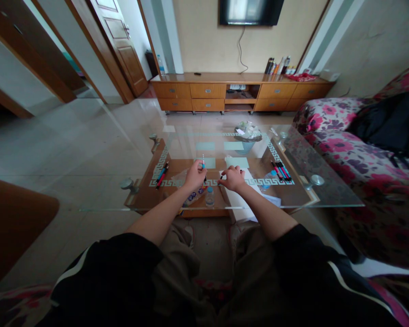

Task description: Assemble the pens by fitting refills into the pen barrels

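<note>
My left hand (194, 176) is closed around a blue pen (204, 166), which stands nearly upright with its pale, narrow end pointing up. To the right, my right hand (233, 177) is bent over the glass table, thumb and fingertips pinched on a small black pen part (221, 178); the fingers hide most of it. Several blue, black and red pens (162, 175) lie side by side left of my hands. Another group of pens (281, 171), pink, black and blue, rests near the right end of the table.
The glass tabletop (184, 200) has pale green rectangles (236, 162). Through it show a clear bottle (209, 197), a white box (236, 202) and plastic packaging on the lower shelf. A lined waste basket (248, 144) stands beyond. A flowered sofa (341, 154) is at right, a wooden cabinet (207, 91) ahead.
</note>
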`<state>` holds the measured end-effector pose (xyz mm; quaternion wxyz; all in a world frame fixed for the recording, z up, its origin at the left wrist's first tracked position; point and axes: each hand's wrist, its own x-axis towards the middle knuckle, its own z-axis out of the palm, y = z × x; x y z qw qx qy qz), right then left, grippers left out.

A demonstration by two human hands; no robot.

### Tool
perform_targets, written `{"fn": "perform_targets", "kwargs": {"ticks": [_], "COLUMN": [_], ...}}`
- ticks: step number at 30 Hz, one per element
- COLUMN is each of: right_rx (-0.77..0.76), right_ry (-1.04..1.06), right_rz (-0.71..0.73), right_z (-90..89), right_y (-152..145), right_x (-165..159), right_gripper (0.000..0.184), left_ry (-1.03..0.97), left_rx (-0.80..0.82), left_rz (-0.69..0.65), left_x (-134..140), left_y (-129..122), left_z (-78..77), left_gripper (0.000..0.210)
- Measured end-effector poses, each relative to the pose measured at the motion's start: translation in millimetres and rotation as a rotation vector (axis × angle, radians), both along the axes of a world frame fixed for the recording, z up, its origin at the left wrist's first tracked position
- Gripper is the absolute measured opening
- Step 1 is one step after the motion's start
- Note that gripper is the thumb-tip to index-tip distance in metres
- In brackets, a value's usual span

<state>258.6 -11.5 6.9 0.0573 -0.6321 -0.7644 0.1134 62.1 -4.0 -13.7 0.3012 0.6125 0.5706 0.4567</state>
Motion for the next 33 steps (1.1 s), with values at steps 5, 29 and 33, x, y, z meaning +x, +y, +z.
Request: {"fn": "perform_targets", "kwargs": {"ticks": [5,29,33], "right_rx": [-0.009,-0.221,-0.168], "right_ry": [0.030,1.363,1.369], "right_rz": [0.004,-0.322,-0.332], "right_z": [1.0,2.2,0.1], "right_y": [0,-2,0], "right_x": [0,54,60], "right_gripper": [0.047,0.038,0.042], "left_ry": [-0.004,-0.166,-0.095], "left_rx": [0.014,-0.212,-0.178], "left_rz": [-0.021,-0.454,-0.454], "left_x": [0,13,16], "left_y": [0,-15,-16], "left_z": [-1.0,2.5,4.7], "left_gripper": [0.025,0.028,0.029]}}
